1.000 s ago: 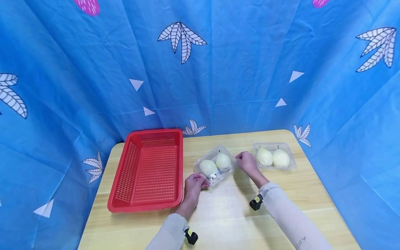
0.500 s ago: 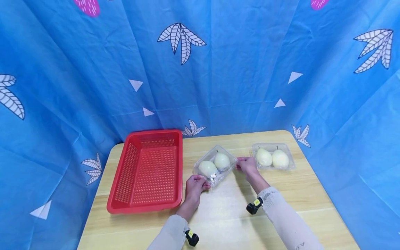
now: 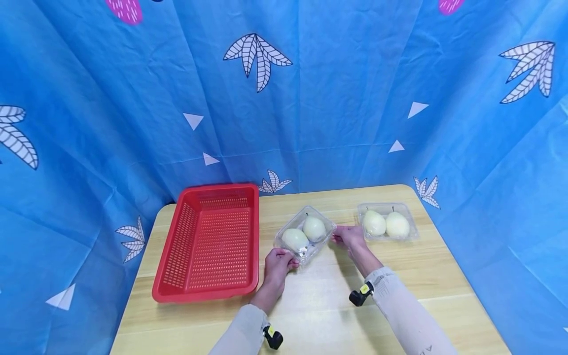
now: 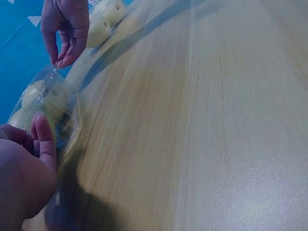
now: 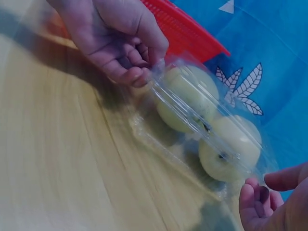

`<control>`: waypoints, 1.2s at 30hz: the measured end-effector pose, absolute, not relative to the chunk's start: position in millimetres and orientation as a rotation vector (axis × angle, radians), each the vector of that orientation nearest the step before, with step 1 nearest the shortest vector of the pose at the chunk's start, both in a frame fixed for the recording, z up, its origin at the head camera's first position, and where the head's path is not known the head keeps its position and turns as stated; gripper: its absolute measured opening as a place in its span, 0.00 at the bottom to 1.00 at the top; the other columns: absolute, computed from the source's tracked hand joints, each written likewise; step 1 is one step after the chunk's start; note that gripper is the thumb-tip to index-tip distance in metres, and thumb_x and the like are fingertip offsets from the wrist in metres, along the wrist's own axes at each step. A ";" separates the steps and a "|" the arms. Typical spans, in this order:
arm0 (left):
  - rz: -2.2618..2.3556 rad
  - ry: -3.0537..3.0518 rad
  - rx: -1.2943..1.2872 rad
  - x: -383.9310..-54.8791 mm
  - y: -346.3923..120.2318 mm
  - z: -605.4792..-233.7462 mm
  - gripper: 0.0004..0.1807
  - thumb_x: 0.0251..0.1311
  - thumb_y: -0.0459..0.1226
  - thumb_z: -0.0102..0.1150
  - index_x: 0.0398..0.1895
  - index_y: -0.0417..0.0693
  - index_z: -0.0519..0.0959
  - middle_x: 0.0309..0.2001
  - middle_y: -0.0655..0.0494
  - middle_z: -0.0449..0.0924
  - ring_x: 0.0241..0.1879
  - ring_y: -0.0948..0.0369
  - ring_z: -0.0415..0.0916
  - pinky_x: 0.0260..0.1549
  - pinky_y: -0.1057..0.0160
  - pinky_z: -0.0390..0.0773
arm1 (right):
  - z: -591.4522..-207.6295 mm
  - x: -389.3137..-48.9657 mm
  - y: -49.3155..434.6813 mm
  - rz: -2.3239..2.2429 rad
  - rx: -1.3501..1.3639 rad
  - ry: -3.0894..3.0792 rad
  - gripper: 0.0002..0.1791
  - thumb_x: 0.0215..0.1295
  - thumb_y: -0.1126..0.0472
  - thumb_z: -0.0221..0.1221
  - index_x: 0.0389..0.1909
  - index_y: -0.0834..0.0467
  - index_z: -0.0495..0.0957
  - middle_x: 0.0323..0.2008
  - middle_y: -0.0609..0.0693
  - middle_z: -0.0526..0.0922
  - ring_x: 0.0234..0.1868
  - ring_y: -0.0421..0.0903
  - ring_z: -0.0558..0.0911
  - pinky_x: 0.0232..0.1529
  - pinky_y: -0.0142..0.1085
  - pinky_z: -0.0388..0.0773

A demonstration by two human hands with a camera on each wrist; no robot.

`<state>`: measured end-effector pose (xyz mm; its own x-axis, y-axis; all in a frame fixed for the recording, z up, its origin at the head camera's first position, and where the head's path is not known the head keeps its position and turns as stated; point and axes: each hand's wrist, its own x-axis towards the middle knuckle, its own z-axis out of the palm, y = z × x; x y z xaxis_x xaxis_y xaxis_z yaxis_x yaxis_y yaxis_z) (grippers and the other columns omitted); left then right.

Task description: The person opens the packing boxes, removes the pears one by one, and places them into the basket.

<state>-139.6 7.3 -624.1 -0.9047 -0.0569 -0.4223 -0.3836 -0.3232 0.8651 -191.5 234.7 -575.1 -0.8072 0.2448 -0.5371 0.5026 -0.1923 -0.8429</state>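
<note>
A clear plastic clamshell box [image 3: 313, 246] lies at an angle on the table, with two pale yellow-green pears [image 3: 314, 229] inside. My left hand [image 3: 277, 268] pinches its near-left corner between thumb and fingers. At the opposite right corner, my right hand [image 3: 352, 239] pinches the rim, as the left wrist view shows with the fingertips [image 4: 60, 63] together on the plastic edge. From the right wrist side, both pears [image 5: 231, 147] show through the lid, and the left fingers [image 5: 139, 77] grip the far corner.
To the left stands a red perforated plastic basket [image 3: 222, 246]. A second clear box [image 3: 412, 231] with two pears [image 3: 397, 225] sits to the right, close beside my right hand. A blue patterned curtain [image 3: 337, 98] hangs behind the wooden table [image 3: 319, 310].
My right hand has shifted slightly downward at the box's right corner, its fingers now lower along the rim. The left hand and the box stay nearly in place.
</note>
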 end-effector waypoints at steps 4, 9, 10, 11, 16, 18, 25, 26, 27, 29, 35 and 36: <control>2.328 1.671 -0.572 -138.7 8.0 -624.8 0.09 0.63 0.24 0.57 0.42 0.38 0.70 0.31 0.51 0.76 0.28 0.59 0.82 0.33 0.63 0.88 | -575.6 -187.7 231.4 -2.141 0.912 1.826 0.18 0.64 0.75 0.61 0.55 0.76 0.78 0.27 0.54 0.89 0.24 0.40 0.86 0.40 0.35 0.90; 2.355 1.643 -0.554 -137.2 10.1 -625.7 0.09 0.63 0.24 0.57 0.42 0.39 0.69 0.31 0.51 0.75 0.28 0.59 0.81 0.32 0.63 0.88 | -577.5 -182.7 227.4 -2.132 0.893 1.825 0.14 0.63 0.74 0.63 0.49 0.74 0.81 0.23 0.53 0.88 0.24 0.41 0.87 0.40 0.35 0.90; 2.363 1.635 -0.556 -137.2 10.5 -626.1 0.10 0.62 0.24 0.57 0.42 0.39 0.69 0.31 0.52 0.75 0.28 0.59 0.81 0.32 0.63 0.88 | -577.7 -182.0 226.5 -2.132 0.889 1.827 0.14 0.63 0.74 0.63 0.48 0.74 0.82 0.23 0.53 0.88 0.25 0.41 0.87 0.39 0.35 0.90; 2.368 1.634 -0.554 -137.2 11.0 -626.5 0.10 0.62 0.23 0.57 0.42 0.39 0.69 0.31 0.52 0.75 0.28 0.59 0.80 0.31 0.63 0.88 | -577.8 -181.3 225.9 -2.136 0.884 1.827 0.13 0.63 0.74 0.63 0.48 0.74 0.82 0.23 0.53 0.88 0.25 0.41 0.87 0.39 0.34 0.90; 2.382 1.625 -0.563 -136.8 13.0 -628.0 0.10 0.61 0.23 0.57 0.40 0.39 0.68 0.31 0.52 0.74 0.26 0.59 0.80 0.30 0.63 0.87 | -580.1 -177.6 222.0 -2.148 0.882 1.826 0.15 0.61 0.74 0.64 0.49 0.75 0.81 0.24 0.53 0.88 0.24 0.41 0.86 0.34 0.32 0.88; 2.392 1.622 -0.556 -136.2 13.8 -627.9 0.10 0.61 0.23 0.57 0.40 0.39 0.68 0.30 0.52 0.74 0.26 0.59 0.80 0.30 0.63 0.87 | -581.3 -175.5 219.2 -2.151 0.878 1.819 0.16 0.61 0.75 0.64 0.50 0.76 0.81 0.24 0.54 0.89 0.23 0.41 0.86 0.32 0.31 0.88; 2.402 1.601 -0.555 -134.8 14.5 -626.0 0.11 0.61 0.22 0.57 0.39 0.40 0.67 0.27 0.52 0.75 0.25 0.59 0.80 0.29 0.64 0.87 | -583.6 -168.2 210.4 -2.165 0.896 1.767 0.18 0.61 0.75 0.64 0.52 0.77 0.79 0.25 0.56 0.89 0.22 0.41 0.86 0.30 0.30 0.87; 2.398 1.602 -0.555 -134.9 14.4 -626.1 0.11 0.61 0.22 0.57 0.40 0.40 0.67 0.27 0.52 0.75 0.25 0.60 0.80 0.30 0.64 0.87 | -583.5 -167.2 209.6 -2.163 0.899 1.763 0.18 0.61 0.75 0.64 0.52 0.77 0.79 0.25 0.56 0.89 0.23 0.41 0.86 0.30 0.30 0.87; 2.394 1.605 -0.555 -135.1 14.3 -626.0 0.11 0.61 0.22 0.57 0.40 0.39 0.67 0.27 0.52 0.75 0.26 0.60 0.80 0.30 0.64 0.87 | -583.4 -166.3 208.9 -2.160 0.899 1.763 0.17 0.61 0.75 0.64 0.51 0.76 0.80 0.25 0.56 0.89 0.23 0.41 0.86 0.31 0.30 0.87; 2.387 1.608 -0.561 -135.6 14.0 -625.7 0.11 0.61 0.22 0.57 0.40 0.39 0.67 0.27 0.52 0.76 0.26 0.59 0.81 0.30 0.64 0.87 | -582.9 -164.4 207.9 -2.150 0.883 1.774 0.17 0.61 0.74 0.64 0.50 0.76 0.80 0.25 0.56 0.89 0.24 0.42 0.86 0.31 0.30 0.87; 2.377 1.616 -0.563 -136.3 13.4 -624.5 0.10 0.61 0.22 0.57 0.40 0.39 0.67 0.28 0.52 0.76 0.26 0.60 0.81 0.30 0.64 0.88 | -582.2 -158.6 204.5 -2.099 0.836 1.820 0.15 0.63 0.70 0.65 0.49 0.74 0.81 0.27 0.56 0.89 0.24 0.42 0.86 0.33 0.33 0.88; 2.376 1.618 -0.560 -136.1 13.1 -624.3 0.10 0.61 0.23 0.57 0.40 0.39 0.68 0.28 0.52 0.76 0.26 0.60 0.81 0.30 0.64 0.88 | -582.2 -157.6 203.3 -2.091 0.832 1.823 0.15 0.63 0.69 0.66 0.49 0.74 0.82 0.27 0.56 0.89 0.24 0.42 0.86 0.33 0.33 0.88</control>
